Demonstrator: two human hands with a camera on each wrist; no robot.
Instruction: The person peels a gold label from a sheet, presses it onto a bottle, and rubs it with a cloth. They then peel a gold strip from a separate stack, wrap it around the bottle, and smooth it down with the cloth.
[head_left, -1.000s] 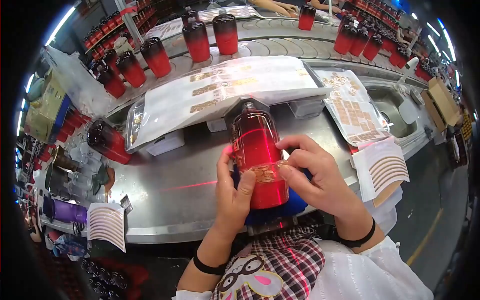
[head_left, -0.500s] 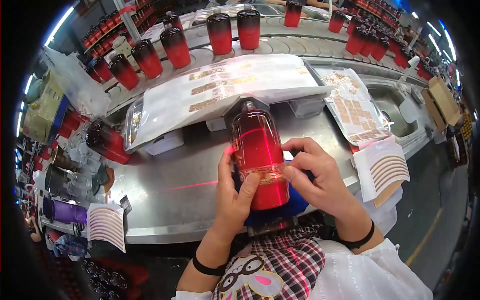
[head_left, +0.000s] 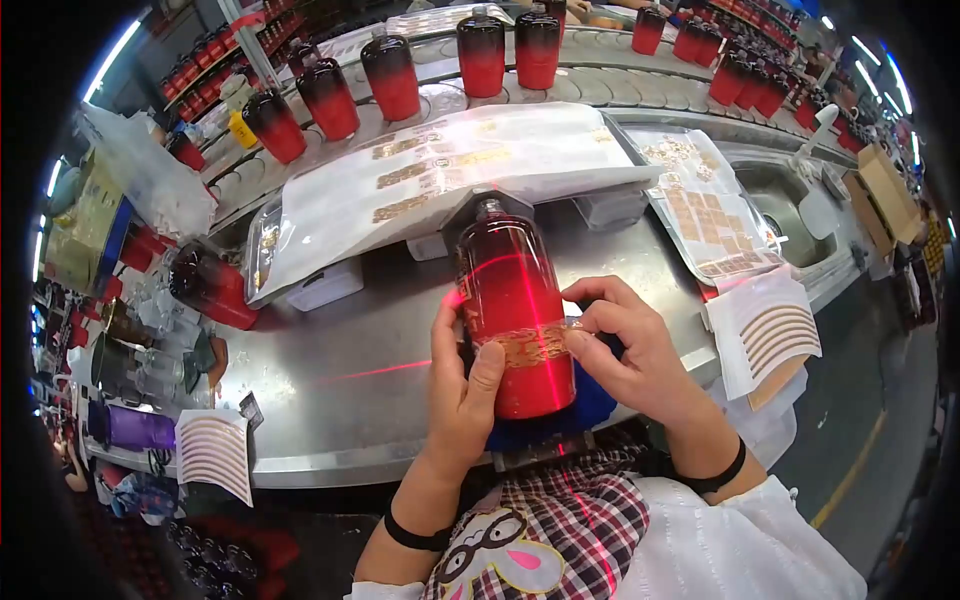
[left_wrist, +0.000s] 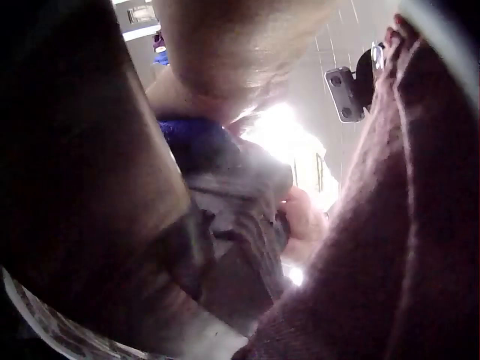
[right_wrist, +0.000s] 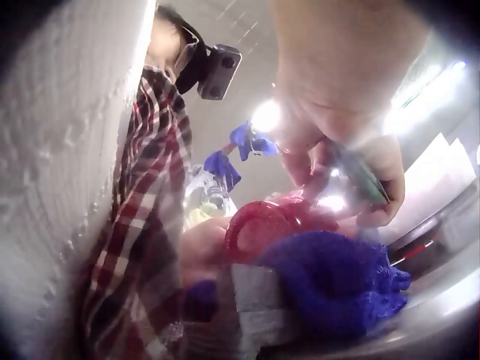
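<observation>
**Gold label (head_left: pixel 525 345) going onto a red bottle (head_left: pixel 512 290) at the table edge**

Lies on its side, this red bottle, neck pointing away and base toward the body, on a blue cloth (head_left: pixel 585 400) at the near edge of a steel table (head_left: pixel 340 400). Carries the gold label as a band across its lower half, crossed by a red laser line (head_left: pixel 375 372) that also runs over the tabletop to the left.

Grips the bottle's left flank with the left hand (head_left: pixel 460 390), fingers curled round it and the thumb pressed on the label's left end. Pinches the label's right end with the right hand (head_left: pixel 625 350), thumb and bent fingers closed at the bottle's right side. From the right wrist, shows the bottle's round red base (right_wrist: pixel 262 225) just above the blue cloth (right_wrist: pixel 337 281). From the left wrist, too dark and blurred to add anything.

Beyond the bottle's neck, slopes a raised board covered with sticker sheets (head_left: pixel 440 175). Behind that, curves a conveyor (head_left: pixel 600 85) with upright red bottles (head_left: pixel 480 55). To the right, more sheets of gold stickers (head_left: pixel 705 215) and a sheet of curved strips (head_left: pixel 770 335); to the left, another such strip sheet (head_left: pixel 212 450) and a dark red bottle lying flat (head_left: pixel 205 285).
</observation>
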